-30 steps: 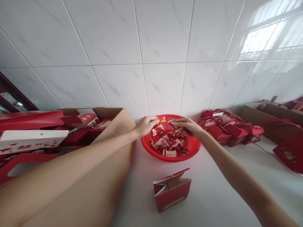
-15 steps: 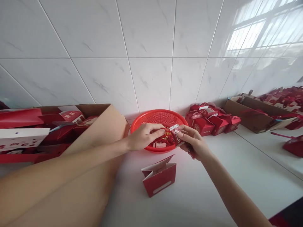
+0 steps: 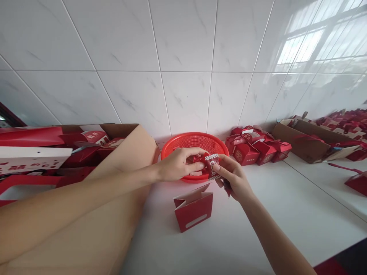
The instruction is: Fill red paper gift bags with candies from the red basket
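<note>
Over the red plastic basket [image 3: 197,138], my right hand [image 3: 233,176] pinches a small red wrapped candy packet [image 3: 212,166] with white dotted ends. A darker wrapped piece [image 3: 227,186] shows under its fingers. My left hand [image 3: 180,164] is closed at the fingertips beside the packet, on a shiny red wrapped candy [image 3: 200,157], largely covered by the fingers. More wrapped sweets lie in the basket, partly hidden by my hands. Just in front of the basket, an open-topped red paper box [image 3: 194,212] stands upright on the white table.
On the left a large cardboard carton [image 3: 134,152] holds red boxes and flat packaging. Several closed red gift boxes [image 3: 249,152] are grouped right of the basket. Farther right are a brown carton [image 3: 301,142] and many more red boxes [image 3: 348,122]. A tiled wall [image 3: 186,95] rises behind.
The packet in my right hand now faces the camera more squarely. My left hand has come closer to it, with red candy at its fingertips. The view has shifted slightly.
</note>
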A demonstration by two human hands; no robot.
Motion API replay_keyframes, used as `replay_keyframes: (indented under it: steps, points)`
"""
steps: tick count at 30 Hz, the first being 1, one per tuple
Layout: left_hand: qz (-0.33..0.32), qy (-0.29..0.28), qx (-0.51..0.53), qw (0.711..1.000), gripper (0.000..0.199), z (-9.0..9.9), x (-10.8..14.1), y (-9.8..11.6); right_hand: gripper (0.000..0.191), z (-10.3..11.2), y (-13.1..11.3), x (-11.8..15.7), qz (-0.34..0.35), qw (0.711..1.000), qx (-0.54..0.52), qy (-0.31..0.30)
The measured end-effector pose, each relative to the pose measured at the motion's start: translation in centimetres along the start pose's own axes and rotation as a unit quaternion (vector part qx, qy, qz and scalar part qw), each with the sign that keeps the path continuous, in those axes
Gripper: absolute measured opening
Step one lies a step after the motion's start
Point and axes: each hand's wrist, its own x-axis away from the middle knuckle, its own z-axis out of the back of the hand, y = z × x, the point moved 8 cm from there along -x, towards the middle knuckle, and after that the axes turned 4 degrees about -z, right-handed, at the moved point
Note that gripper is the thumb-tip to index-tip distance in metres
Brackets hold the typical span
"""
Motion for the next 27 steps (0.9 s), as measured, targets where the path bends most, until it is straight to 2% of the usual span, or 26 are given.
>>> replay_keyframes:
  steps: [2, 4, 5, 7, 9, 11, 13, 15, 19, 22, 24, 27]
  points:
    - [0.010, 0.029, -0.022, 0.999, 0.040, 0.7, 0.2, 0.1, 0.034, 0.5, 0.0, 0.0, 0.003, 1.000, 0.011, 0.020]
    - [0.021, 0.049, -0.061, 0.997, 0.031, 1.5, 0.4, 0.5, 0.037, 1.2, -0.3, 0.0, 0.005, 0.999, 0.023, 0.045]
    - [0.020, 0.039, -0.090, 0.995, 0.024, 1.7, 0.5, 0.8, 0.038, 1.7, -0.6, 0.0, 0.008, 0.998, 0.028, 0.058]
    - [0.008, -0.029, -0.142, 0.989, 0.027, 1.5, 0.7, 1.5, 0.038, 2.6, -1.2, 0.1, 0.018, 0.996, 0.035, 0.083]
    - [0.004, -0.133, -0.169, 0.977, 0.033, 0.5, 1.4, 2.0, 0.035, 3.3, -1.7, 0.1, 0.028, 0.995, 0.042, 0.090]
    - [0.021, -0.218, -0.171, 0.961, 0.026, -0.4, 2.4, 1.9, 0.032, 3.6, -2.1, 0.0, 0.033, 0.995, 0.056, 0.078]
    - [0.041, -0.267, -0.172, 0.947, 0.013, -1.3, 3.1, 1.5, 0.031, 3.8, -2.2, -0.1, 0.034, 0.995, 0.067, 0.061]
    - [0.051, -0.288, -0.179, 0.939, 0.009, -1.9, 3.5, 0.9, 0.032, 3.7, -2.3, -0.3, 0.031, 0.996, 0.076, 0.042]
    - [0.064, -0.266, -0.176, 0.946, 0.020, -1.8, 2.8, -0.3, 0.032, 2.7, -2.6, -0.8, 0.010, 0.993, 0.116, -0.028]
    - [0.044, -0.205, -0.199, 0.957, 0.027, -0.4, 1.7, -0.7, 0.031, 1.5, -2.6, -1.4, 0.000, 0.982, 0.163, -0.098]
    - [0.039, -0.169, -0.259, 0.950, 0.029, 0.6, 1.1, -1.1, 0.030, 0.7, -2.7, -1.8, 0.001, 0.972, 0.193, -0.137]
    - [0.037, -0.159, -0.330, 0.930, 0.019, 1.1, 0.9, -1.9, 0.028, -0.1, -3.1, -2.4, 0.017, 0.962, 0.224, -0.158]
